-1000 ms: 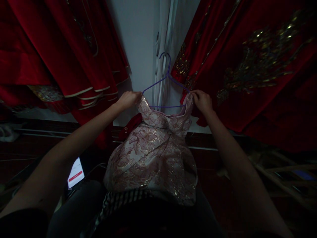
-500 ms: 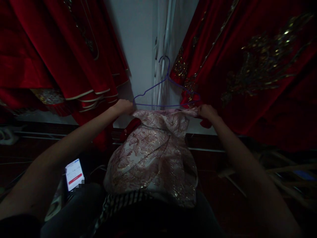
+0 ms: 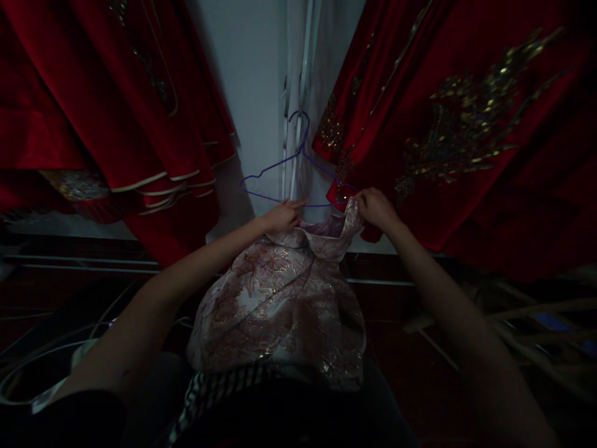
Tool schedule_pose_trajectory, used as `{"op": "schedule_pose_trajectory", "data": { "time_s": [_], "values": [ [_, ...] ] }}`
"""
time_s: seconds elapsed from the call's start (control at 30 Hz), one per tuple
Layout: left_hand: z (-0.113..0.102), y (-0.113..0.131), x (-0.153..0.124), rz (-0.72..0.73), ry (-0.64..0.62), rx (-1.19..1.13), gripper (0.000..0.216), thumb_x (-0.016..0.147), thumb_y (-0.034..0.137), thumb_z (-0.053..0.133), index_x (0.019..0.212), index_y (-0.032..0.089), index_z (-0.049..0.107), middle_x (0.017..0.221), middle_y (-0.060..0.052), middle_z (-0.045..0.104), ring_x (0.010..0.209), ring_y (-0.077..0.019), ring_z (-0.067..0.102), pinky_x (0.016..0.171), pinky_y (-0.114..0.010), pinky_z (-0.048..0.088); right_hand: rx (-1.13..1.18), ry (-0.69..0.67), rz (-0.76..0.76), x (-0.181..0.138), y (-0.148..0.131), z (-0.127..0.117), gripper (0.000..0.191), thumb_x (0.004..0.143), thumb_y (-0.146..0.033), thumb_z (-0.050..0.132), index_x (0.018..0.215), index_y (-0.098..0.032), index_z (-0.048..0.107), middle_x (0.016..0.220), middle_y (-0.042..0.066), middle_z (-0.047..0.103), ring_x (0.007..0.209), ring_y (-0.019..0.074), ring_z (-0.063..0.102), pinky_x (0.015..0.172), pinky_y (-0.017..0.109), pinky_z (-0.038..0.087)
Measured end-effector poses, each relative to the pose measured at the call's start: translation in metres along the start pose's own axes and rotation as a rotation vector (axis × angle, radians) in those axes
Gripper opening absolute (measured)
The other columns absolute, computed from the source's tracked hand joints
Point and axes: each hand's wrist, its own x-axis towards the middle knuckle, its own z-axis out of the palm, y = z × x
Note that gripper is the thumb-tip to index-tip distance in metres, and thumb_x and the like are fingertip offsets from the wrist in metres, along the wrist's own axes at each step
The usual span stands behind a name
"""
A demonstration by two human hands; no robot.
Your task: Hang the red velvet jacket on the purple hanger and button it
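Note:
A pale pink brocade dress (image 3: 280, 292) with a floral pattern and metallic sheen lies across my lap, its neckline pointing away from me. My right hand (image 3: 377, 209) pinches the raised shoulder of the dress beside the right end of a thin purple hanger (image 3: 270, 167). At the neckline's left part, my left hand (image 3: 283, 216) is closed on the fabric, with one finger stretched along the hanger's bottom bar. The hanger hangs upright by its hook just beyond the dress. Dim light blurs the fingertips.
Red garments (image 3: 93, 93) with pale trim hang at left; a red garment with gold sequin embroidery (image 3: 471, 118) hangs at right. Between them is a pale wall (image 3: 242, 56). Wooden slats (image 3: 536, 308) lie low at right, and a loop of white cable (image 3: 41, 348) at lower left.
My left hand has moved right from the hanger's left end to the neckline. The right shoulder of the dress is now lifted upward. The lit phone at lower left no longer shows.

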Motion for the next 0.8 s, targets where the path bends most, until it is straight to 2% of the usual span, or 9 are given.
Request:
{"op": "schedule_pose_trajectory", "data": {
  "time_s": [0.1, 0.23, 0.43, 0.63, 0.8],
  "values": [
    [0.001, 0.005, -0.011, 0.003, 0.025, -0.078, 0.03, 0.092, 0.029, 0.039, 0.099, 0.015, 0.065, 0.15, -0.009, 0.036, 0.132, -0.0226, 0.043, 0.11, -0.046, 0.031, -0.068, 0.03, 0.054, 0.001, 0.017, 0.003, 0.035, 0.09, -0.024, 0.034, 0.1, -0.009, 0.064, 0.104, 0.02, 0.064, 0.1, 0.0298, 0.058, 0.091, 0.043, 0.043],
    [-0.011, 0.011, -0.028, 0.049, 0.071, -0.102, 0.03, 0.092, 0.03, 0.04, 0.098, 0.015, 0.065, 0.148, -0.009, 0.04, 0.131, -0.022, 0.044, 0.108, -0.043, 0.033, -0.19, 0.011, 0.126, -0.003, 0.035, 0.006, 0.038, 0.09, -0.022, 0.033, 0.103, -0.003, 0.062, 0.104, 0.027, 0.063, 0.099, 0.0335, 0.059, 0.087, 0.047, 0.042],
    [-0.017, 0.015, -0.033, 0.053, 0.082, -0.106, 0.031, 0.093, 0.03, 0.038, 0.097, 0.015, 0.065, 0.145, -0.01, 0.044, 0.128, -0.0207, 0.047, 0.106, -0.04, 0.035, -0.283, -0.071, 0.183, -0.01, 0.036, 0.005, 0.038, 0.089, -0.021, 0.034, 0.104, 0.001, 0.062, 0.103, 0.028, 0.062, 0.099, 0.0336, 0.059, 0.084, 0.044, 0.043],
    [-0.016, 0.016, -0.032, 0.038, 0.073, -0.094, 0.03, 0.093, 0.03, 0.038, 0.094, 0.016, 0.065, 0.146, -0.008, 0.043, 0.13, -0.0205, 0.045, 0.106, -0.039, 0.035, -0.151, 0.03, 0.178, -0.009, 0.035, 0.003, 0.039, 0.091, -0.024, 0.03, 0.108, -0.004, 0.059, 0.109, 0.025, 0.059, 0.102, 0.0315, 0.055, 0.087, 0.044, 0.042],
    [-0.019, 0.019, -0.031, 0.037, 0.065, -0.116, 0.029, 0.092, 0.03, 0.039, 0.093, 0.017, 0.065, 0.146, -0.007, 0.043, 0.129, -0.0205, 0.046, 0.105, -0.038, 0.036, 0.025, 0.126, 0.085, -0.002, 0.028, -0.006, 0.035, 0.091, -0.029, 0.034, 0.104, -0.01, 0.06, 0.11, 0.022, 0.057, 0.105, 0.0312, 0.053, 0.092, 0.046, 0.041]
  ]
}}
